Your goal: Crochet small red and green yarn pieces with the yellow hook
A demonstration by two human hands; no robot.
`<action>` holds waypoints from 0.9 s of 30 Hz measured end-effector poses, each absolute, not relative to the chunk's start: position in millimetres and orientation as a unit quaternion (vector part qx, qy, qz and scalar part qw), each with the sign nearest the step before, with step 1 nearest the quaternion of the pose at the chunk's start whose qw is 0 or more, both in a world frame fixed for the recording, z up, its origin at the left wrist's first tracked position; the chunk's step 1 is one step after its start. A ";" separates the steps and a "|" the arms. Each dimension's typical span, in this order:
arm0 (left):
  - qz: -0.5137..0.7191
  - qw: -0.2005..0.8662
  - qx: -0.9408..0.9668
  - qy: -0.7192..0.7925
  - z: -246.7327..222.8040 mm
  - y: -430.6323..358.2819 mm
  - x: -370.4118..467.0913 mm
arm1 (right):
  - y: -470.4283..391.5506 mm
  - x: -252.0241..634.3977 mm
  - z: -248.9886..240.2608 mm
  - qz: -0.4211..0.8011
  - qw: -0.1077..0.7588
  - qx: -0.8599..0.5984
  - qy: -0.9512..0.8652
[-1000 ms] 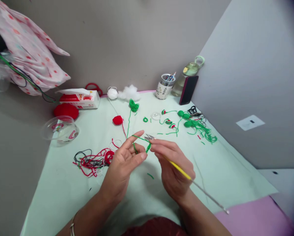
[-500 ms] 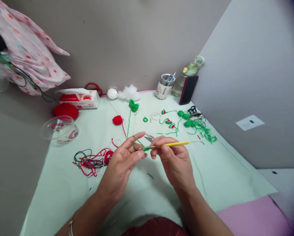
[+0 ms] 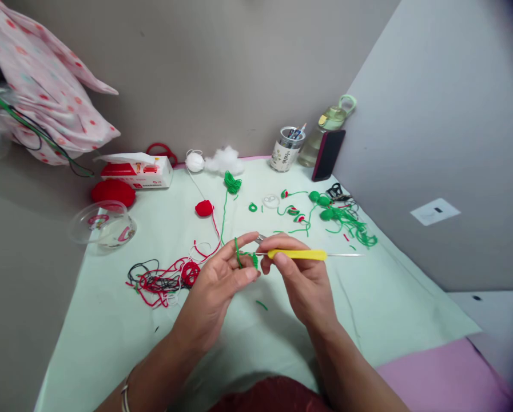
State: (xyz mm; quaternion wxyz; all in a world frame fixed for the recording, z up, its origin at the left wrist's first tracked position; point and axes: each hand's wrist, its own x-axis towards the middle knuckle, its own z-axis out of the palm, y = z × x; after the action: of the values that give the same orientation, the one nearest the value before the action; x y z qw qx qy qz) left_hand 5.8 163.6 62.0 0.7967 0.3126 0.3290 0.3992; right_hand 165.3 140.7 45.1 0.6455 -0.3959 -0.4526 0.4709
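My right hand (image 3: 301,280) grips a yellow-handled crochet hook (image 3: 297,254), whose thin metal end points left toward a small green crochet piece (image 3: 255,261). Between thumb and fingertips, my left hand (image 3: 222,272) pinches that piece. Green yarn (image 3: 238,252) loops around the left index finger, which is stretched out. Behind the fingertips lie scissors (image 3: 260,238), mostly covered by my hands. A strand leads back from the left hand to a green yarn bundle (image 3: 232,183). The hook's tip is too small to make out at the stitches.
To the left lie tangled red, black and white yarn (image 3: 166,283), a clear plastic tub (image 3: 114,226) and a tissue box (image 3: 138,171). A red yarn ball (image 3: 204,208) sits behind my hands. Right of centre are green yarn pieces (image 3: 327,214), a phone (image 3: 330,154) and a pen can (image 3: 285,151).
The crochet hook has rolled and levelled, showing the broad face of its handle. The green piece now hangs more upright at my left fingertips, and the yarn on the index finger has shifted.
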 end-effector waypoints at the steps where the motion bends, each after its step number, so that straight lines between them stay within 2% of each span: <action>1: 0.399 0.798 0.313 0.325 61.9 163.7 6.1 | 140.5 165.3 44.8 0.466 0.642 -0.394 -0.464; 10: 0.391 0.798 0.326 0.323 66.4 166.5 6.5 | 146.5 169.4 52.3 0.570 0.641 -0.345 -0.381; 20: 0.382 0.794 0.338 0.330 59.8 165.5 2.3 | 145.5 172.0 53.3 0.557 0.648 -0.351 -0.383; 27: 0.384 0.793 0.338 0.332 61.9 166.6 2.8 | 142.9 170.5 52.6 0.501 0.650 -0.379 -0.428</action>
State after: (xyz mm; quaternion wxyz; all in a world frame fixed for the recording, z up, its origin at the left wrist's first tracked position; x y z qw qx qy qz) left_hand 2.8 166.6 61.9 0.7927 0.3378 0.3321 0.3837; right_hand 170.5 142.9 52.6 0.6503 -0.3785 -0.4279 0.5007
